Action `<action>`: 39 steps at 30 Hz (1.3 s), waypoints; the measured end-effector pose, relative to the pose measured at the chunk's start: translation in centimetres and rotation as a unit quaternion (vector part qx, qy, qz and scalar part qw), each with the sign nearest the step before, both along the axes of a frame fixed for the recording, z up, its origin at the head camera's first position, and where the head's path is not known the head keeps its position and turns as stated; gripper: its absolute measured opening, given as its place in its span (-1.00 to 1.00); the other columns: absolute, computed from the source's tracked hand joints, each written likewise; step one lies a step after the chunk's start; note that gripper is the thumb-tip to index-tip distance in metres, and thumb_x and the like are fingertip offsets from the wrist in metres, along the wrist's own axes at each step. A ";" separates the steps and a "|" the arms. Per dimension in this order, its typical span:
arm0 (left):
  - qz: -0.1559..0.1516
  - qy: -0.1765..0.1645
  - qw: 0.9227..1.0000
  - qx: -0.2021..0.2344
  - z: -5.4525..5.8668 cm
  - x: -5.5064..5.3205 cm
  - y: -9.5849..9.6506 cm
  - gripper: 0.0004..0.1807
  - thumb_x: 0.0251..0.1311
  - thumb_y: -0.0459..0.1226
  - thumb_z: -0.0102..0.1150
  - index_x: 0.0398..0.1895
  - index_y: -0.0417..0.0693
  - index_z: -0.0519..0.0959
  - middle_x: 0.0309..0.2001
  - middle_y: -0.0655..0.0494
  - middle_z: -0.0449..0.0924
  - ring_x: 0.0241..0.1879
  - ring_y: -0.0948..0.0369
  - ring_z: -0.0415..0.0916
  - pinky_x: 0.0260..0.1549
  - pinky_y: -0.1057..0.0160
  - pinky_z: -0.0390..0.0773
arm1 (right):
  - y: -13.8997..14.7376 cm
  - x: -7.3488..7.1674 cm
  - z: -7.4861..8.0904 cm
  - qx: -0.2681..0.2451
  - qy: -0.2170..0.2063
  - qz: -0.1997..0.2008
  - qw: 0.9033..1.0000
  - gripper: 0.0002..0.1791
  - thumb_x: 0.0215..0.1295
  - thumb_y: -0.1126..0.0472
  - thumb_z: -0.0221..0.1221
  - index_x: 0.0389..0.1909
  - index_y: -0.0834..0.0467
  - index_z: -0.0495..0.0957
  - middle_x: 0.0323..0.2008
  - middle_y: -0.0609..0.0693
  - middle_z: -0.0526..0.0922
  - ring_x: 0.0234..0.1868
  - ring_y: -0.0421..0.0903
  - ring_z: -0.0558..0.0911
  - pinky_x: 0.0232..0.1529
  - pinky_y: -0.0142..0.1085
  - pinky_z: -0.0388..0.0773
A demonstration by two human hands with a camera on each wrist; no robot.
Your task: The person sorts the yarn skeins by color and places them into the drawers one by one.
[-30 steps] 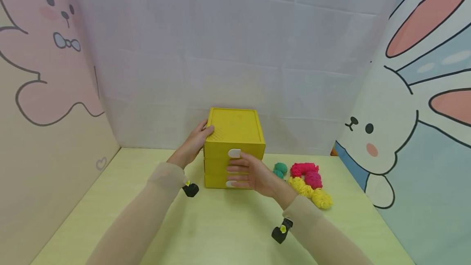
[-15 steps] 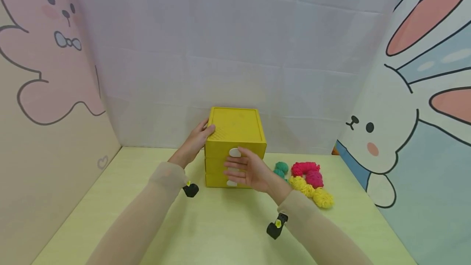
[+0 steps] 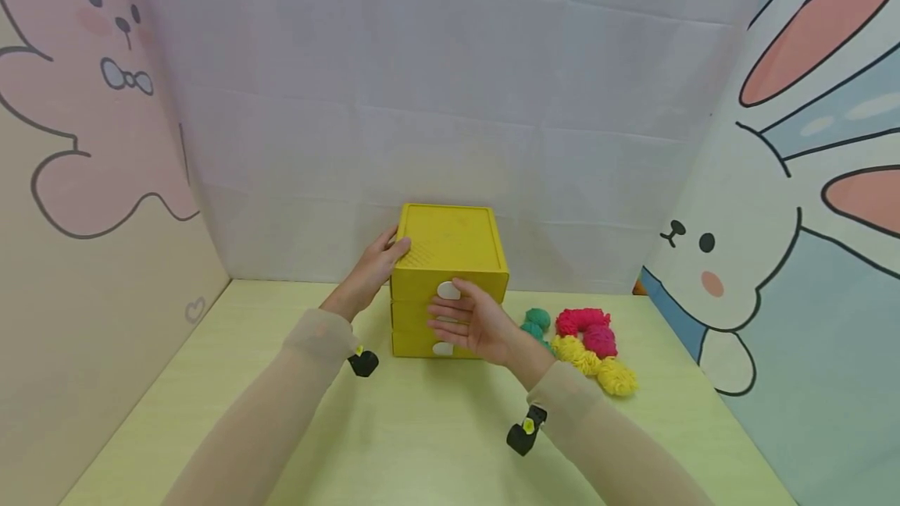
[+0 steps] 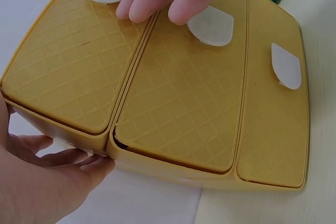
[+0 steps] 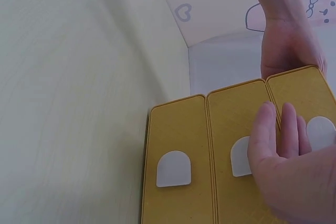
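A yellow storage box (image 3: 453, 244) with three stacked drawers stands against the back wall. Its drawers look closed, and each has a white rounded handle. My left hand (image 3: 369, 272) holds the box at its left side, thumb on the top edge and fingers down the side (image 4: 44, 177). In front of the drawer fronts is my right hand (image 3: 485, 326), fingers extended. Its thumb lies near the top handle (image 5: 320, 132), with the other fingers below it; firm contact cannot be made out. Part of the middle handle (image 4: 212, 26) is hidden behind this hand in the right wrist view.
Right of the box lie skeins of yarn: green yarn (image 3: 537, 320), pink yarn (image 3: 598, 334) and yellow yarn (image 3: 615, 377). All stand on a pale table (image 3: 394, 443). A white cloth (image 3: 450, 100) hangs behind, with cartoon-printed panels at both sides.
My right hand has shifted slightly left and up across the drawer fronts, then kept nearly still. The left hand stays on the box, and the box has not visibly moved.
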State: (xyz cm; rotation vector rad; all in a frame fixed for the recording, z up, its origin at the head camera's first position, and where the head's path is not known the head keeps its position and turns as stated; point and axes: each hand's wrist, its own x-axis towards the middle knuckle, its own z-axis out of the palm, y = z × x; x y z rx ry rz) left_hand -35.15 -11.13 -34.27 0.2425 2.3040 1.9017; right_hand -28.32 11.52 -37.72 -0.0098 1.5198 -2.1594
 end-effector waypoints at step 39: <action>-0.011 0.002 1.000 0.017 0.2 0.0 0.0 -0.23 0.70 0.04 -0.11 0.78 0.14 -0.14 0.62 -0.17 0.18 0.48 -0.13 0.36 0.53 -0.16 0.26 | 0.9 1.9 -0.7 0.012 0.052 0.057 0.997 -0.22 0.65 -0.24 -0.02 0.45 0.39 0.43 0.42 0.32 0.52 0.39 0.25 0.57 0.36 -0.07 0.56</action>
